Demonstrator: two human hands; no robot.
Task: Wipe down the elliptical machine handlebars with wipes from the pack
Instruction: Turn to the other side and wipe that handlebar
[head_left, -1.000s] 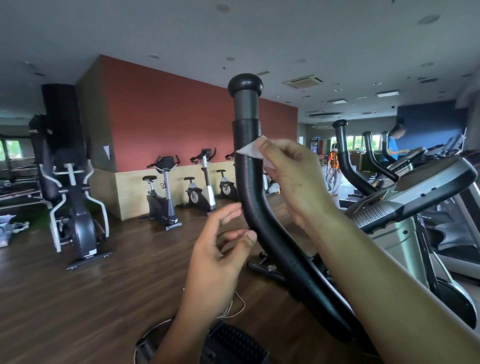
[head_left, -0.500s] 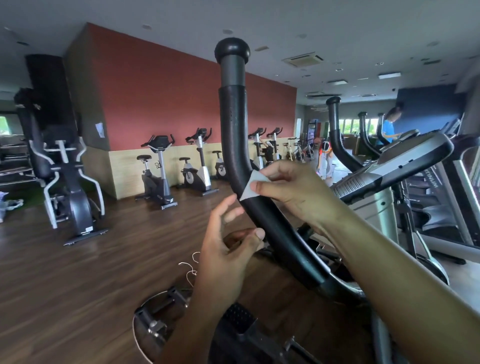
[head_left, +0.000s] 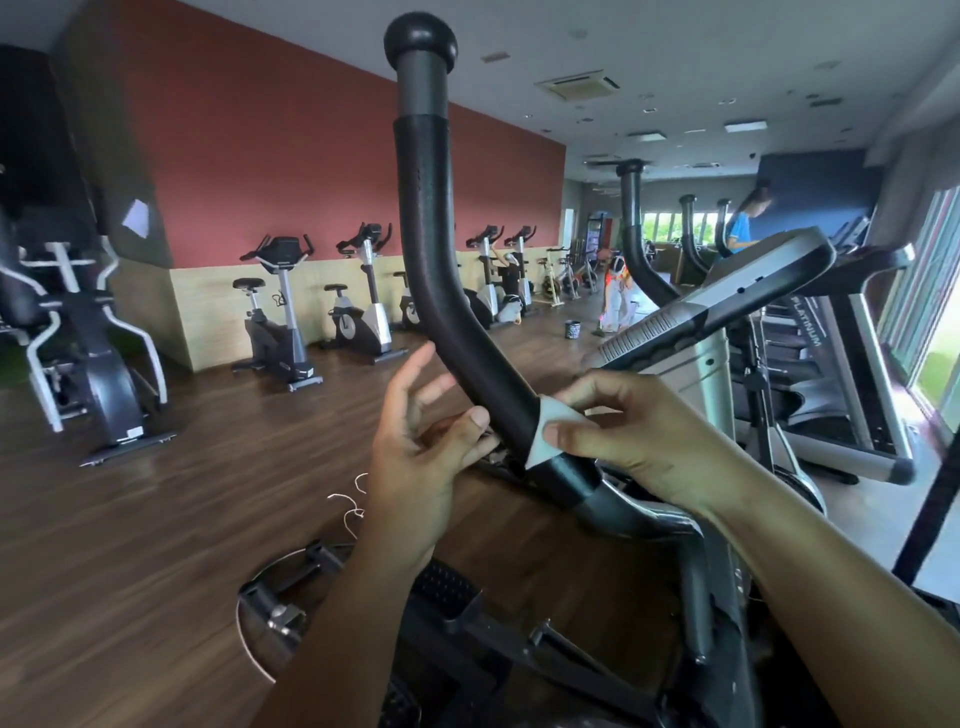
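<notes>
The handlebar (head_left: 431, 249) is matte black with a grey stretch near the top, and the wipe (head_left: 550, 431) is plain white. Back wall (head_left: 291, 156) is brick red over a tan band, floor (head_left: 130, 519) dark brown woodgrain.

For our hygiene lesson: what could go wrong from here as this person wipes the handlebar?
The wipe is small and only pinched by the right hand, so it may slip off or leave bare fingers rubbing the handlebar. The left hand does not grip the handlebar, so it might swing under pressure.
</notes>
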